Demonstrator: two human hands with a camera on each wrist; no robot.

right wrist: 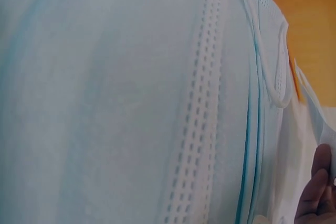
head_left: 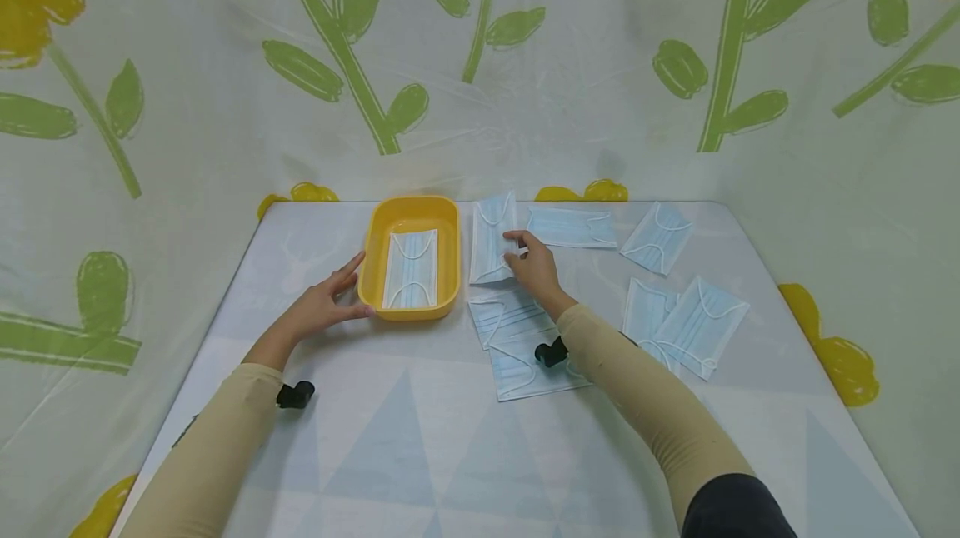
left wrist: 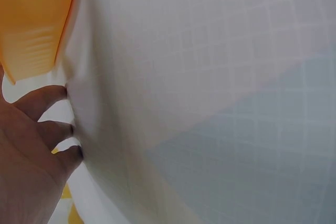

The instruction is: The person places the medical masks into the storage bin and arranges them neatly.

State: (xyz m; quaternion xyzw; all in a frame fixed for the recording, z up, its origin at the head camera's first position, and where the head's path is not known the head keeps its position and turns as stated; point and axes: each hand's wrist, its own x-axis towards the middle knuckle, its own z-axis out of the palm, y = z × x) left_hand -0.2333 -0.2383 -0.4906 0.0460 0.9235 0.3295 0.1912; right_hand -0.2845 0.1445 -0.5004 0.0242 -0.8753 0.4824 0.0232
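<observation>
A yellow tray [head_left: 453, 251] stands toward the back of the table, with one pale blue face mask [head_left: 411, 271] lying in it. My left hand [head_left: 324, 305] is at the tray's left side, thumb by its near corner and fingers spread. In the left wrist view the fingertips [left wrist: 65, 92] rest at the tabletop beside the tray wall [left wrist: 39, 30]. Just right of the tray, my right hand [head_left: 538, 271] pinches a face mask [head_left: 490, 240] by its right edge. Part of that mask [right wrist: 314, 106] shows raised in the right wrist view.
Under the right forearm lie overlapping face masks [head_left: 517, 371], partly hidden. Another mask [head_left: 570, 226] lies at the back edge, one [head_left: 657, 238] farther right, and an overlapping pair [head_left: 705, 326] nearer on the right. A patterned curtain [head_left: 570, 122] stands behind the table.
</observation>
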